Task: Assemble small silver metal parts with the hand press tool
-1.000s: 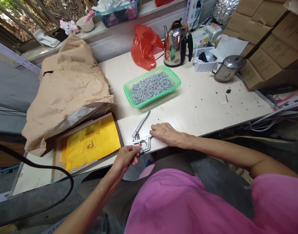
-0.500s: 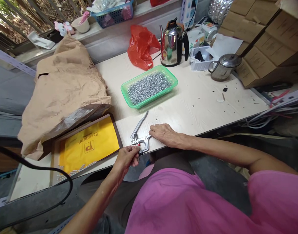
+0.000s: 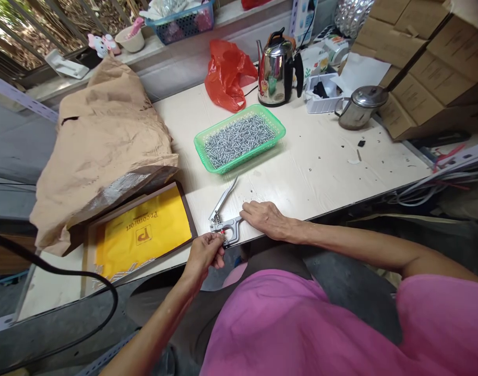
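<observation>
Grey metal hand-press pliers (image 3: 233, 223) lie at the front edge of the table, a coil spring at their hinge and a small red piece inside the jaw. One long handle points away from me, apart from the other. My right hand (image 3: 264, 219) is closed around the end of the other handle. At the jaw, my left hand (image 3: 206, 249) pinches thumb and fingers together; what lies between them is hidden. Beyond the pliers stands a green plastic basket (image 3: 278, 137) full of small shiny metal pieces (image 3: 239, 138).
On the left, a yellow bag (image 3: 145, 230) with small metal pieces on it lies in a shallow box, beside a big brown paper sack (image 3: 102, 136). A kettle (image 3: 276, 73), a red plastic bag (image 3: 229, 78), a metal pot (image 3: 360, 107) and cardboard boxes (image 3: 430, 68) stand behind.
Almost nothing differs. The far handle of the pliers and the fingers of both hands have shifted very slightly; both hands keep their places.
</observation>
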A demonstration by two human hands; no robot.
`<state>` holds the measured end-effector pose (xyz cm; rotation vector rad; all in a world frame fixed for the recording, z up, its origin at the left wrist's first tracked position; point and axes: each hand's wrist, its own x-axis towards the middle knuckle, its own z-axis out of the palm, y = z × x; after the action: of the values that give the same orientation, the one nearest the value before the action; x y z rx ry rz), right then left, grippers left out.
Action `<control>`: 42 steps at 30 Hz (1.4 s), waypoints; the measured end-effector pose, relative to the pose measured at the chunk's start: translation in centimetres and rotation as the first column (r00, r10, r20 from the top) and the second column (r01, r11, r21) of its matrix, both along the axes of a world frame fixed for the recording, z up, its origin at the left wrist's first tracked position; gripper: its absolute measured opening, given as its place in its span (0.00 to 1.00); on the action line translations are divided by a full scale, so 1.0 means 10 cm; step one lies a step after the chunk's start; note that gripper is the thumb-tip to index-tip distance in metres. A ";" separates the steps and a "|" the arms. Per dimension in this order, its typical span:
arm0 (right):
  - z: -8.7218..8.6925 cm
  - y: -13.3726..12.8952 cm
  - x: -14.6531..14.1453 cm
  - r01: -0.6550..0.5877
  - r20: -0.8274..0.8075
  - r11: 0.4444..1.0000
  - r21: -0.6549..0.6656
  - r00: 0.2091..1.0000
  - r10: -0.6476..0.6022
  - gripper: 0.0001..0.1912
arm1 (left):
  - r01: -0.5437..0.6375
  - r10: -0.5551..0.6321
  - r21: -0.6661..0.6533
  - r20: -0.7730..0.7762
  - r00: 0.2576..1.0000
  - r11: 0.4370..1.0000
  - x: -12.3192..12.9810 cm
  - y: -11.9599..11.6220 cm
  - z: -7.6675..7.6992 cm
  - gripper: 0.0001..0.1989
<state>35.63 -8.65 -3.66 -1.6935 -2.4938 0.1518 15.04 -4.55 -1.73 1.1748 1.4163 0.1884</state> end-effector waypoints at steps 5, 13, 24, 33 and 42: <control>0.02 -0.01 -0.03 0.040 0.019 0.999 0.000 0.999 -0.040 0.14 | 0.094 -0.085 0.092 -0.100 0.991 0.991 -0.04 0.08 -0.05 0.13; 0.03 0.01 -0.04 0.033 0.025 0.999 -0.040 0.999 -0.032 0.14 | 0.100 -0.102 -0.046 -0.052 0.993 0.994 -0.04 0.13 -0.02 0.15; 0.08 0.03 -0.04 0.034 0.024 0.996 -0.078 0.999 -0.032 0.14 | 0.089 -0.067 0.181 -0.129 0.989 0.979 -0.06 0.05 -0.07 0.10; -0.13 -0.15 -0.01 0.067 -0.012 0.980 0.187 0.998 -0.065 0.12 | -0.038 0.038 0.081 -0.005 0.999 0.996 -0.01 -0.08 0.02 0.15; -0.24 -0.17 0.00 0.039 -0.030 0.926 0.376 0.999 -0.030 0.09 | 0.151 -0.066 0.392 -0.221 0.973 0.907 -0.09 -0.08 0.16 0.12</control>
<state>35.59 -10.40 -6.09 -1.5594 -2.2853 -0.2927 14.17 -5.35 -0.11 1.6530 1.5277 0.3028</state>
